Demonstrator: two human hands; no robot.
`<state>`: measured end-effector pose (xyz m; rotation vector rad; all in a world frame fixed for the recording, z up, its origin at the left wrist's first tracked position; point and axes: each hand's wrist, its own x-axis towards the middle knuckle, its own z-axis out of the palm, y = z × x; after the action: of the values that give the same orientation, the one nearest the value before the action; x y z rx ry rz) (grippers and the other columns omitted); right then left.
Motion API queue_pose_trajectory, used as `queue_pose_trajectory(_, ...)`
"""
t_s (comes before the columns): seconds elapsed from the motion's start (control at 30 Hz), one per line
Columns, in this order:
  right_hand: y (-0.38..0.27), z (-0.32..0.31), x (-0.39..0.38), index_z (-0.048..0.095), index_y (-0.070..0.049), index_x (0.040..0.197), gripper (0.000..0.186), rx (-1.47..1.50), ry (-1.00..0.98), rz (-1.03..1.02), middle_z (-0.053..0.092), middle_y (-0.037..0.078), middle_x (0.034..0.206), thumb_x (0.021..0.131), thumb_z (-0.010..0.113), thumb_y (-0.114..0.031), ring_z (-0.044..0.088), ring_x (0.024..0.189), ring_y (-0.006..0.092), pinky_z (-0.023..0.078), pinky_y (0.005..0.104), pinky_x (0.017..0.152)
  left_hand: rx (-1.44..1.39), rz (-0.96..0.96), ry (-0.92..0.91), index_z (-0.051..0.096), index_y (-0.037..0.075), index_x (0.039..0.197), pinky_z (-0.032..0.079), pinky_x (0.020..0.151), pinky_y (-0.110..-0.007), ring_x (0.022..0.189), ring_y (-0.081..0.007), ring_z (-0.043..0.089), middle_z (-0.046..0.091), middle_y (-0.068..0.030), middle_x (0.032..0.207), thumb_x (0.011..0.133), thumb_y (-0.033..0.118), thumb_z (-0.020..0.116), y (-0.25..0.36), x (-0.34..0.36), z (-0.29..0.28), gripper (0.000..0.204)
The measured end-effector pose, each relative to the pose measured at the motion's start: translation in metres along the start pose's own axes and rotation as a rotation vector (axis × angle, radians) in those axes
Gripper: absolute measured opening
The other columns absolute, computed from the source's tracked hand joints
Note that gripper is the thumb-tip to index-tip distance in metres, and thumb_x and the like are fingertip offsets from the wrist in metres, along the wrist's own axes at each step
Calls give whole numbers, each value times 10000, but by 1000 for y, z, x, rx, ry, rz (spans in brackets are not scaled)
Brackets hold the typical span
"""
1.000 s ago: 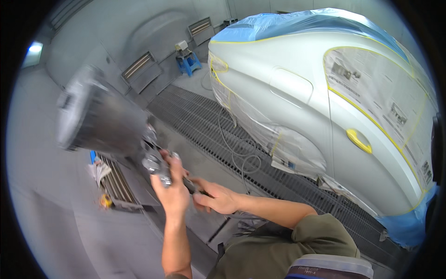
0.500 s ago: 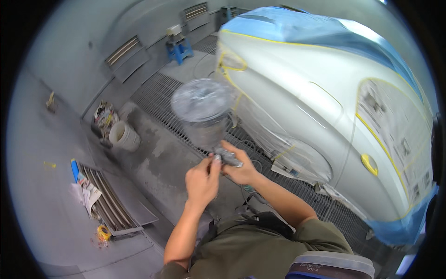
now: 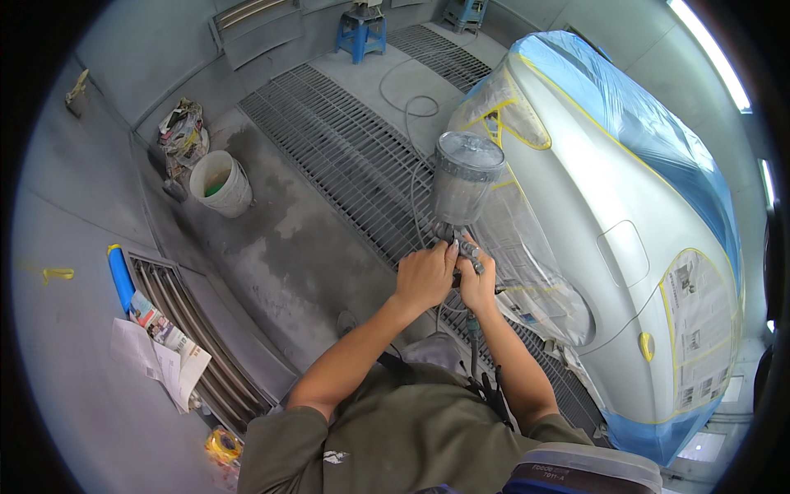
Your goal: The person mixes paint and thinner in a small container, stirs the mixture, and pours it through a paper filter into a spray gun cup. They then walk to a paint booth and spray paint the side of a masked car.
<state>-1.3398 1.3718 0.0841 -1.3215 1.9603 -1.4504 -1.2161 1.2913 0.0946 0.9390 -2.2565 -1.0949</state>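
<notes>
Car body (image 3: 592, 198), just one, part-covered in blue film (image 3: 671, 123) and newspaper (image 3: 695, 296), fills the right side beside slatted floor grating (image 3: 329, 156). Two blue stools (image 3: 360, 37) stand along the top. One white bucket (image 3: 234, 193), unseen a second ago, stands upright at left. One spray gun (image 3: 467, 185), blurred and tipped leftward with its cup in the earlier frame, is now held upright in front of the person, overlapping the car's masked corner in view. Two hands share it: the right hand (image 3: 478, 280) wraps its fingers around the handle, while the left hand (image 3: 423, 276) grasps the gun's body with its fingers. One yellow tape roll (image 3: 224, 445) lies at lower left.
</notes>
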Motion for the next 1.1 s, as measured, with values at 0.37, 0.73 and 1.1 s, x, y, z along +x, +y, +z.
queue_pose_trajectory(0.37, 5, 29, 47, 610, 112, 1290, 496, 10, 15, 175, 730, 137, 961, 840, 542, -88, 598, 699, 108, 504, 290, 686, -48, -35, -52, 622, 40, 908, 485, 659, -580, 725, -459, 658, 668, -244, 736, 1075, 376, 390, -42, 3, 4, 441)
queue_pose_trajectory(0.73, 8, -3, 54, 502, 64, 1459, 606, 272, 0, 376, 612, 16, 700, 865, 538, -56, 560, 632, 75, 471, 245, 621, 41, -62, -481, 614, 18, 890, 485, 733, -565, 815, -443, 663, 686, -223, 811, 1053, 427, 434, -33, -38, 70, 476)
queue_pose_trajectory(1.1, 46, -23, 38, 481, 7, 1495, 718, -55, -187, -30, 659, 97, 749, 820, 705, -95, 614, 675, 138, 523, 307, 694, 754, 465, -33, 648, 101, 841, 550, 592, -392, 713, -263, 707, 693, -67, 769, 953, 268, 595, 40, 34, 9, 208)
